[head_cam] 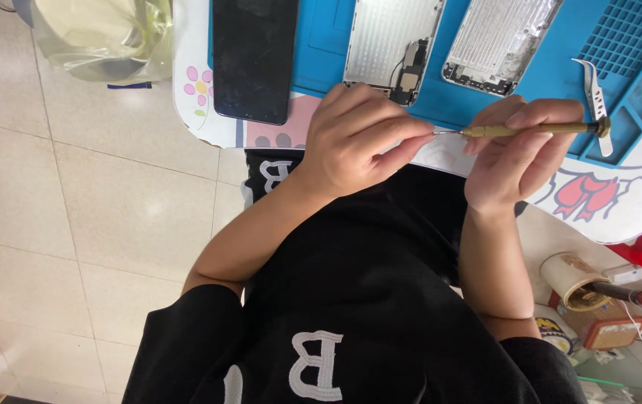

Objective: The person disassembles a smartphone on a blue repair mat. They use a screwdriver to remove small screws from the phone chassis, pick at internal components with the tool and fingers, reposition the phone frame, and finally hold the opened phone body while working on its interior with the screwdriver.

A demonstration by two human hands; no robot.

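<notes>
My right hand (515,153) grips a slim brass-coloured screwdriver (538,129) held level, its thin metal tip pointing left. My left hand (354,138) has its fingers curled, with thumb and forefinger pinched at that tip; whatever is between them is too small to see. Both hands hover over the near edge of the table. Beyond them on a blue work mat (321,45) lie a dark phone screen (253,56) and two opened silver phone housings (392,45) (500,41).
White tweezers (596,101) rest on the mat's gridded tray section at right. The white table (620,198) carries cartoon prints. A plastic bag (104,37) sits on the tiled floor at top left. Tape rolls and clutter (582,288) lie at lower right.
</notes>
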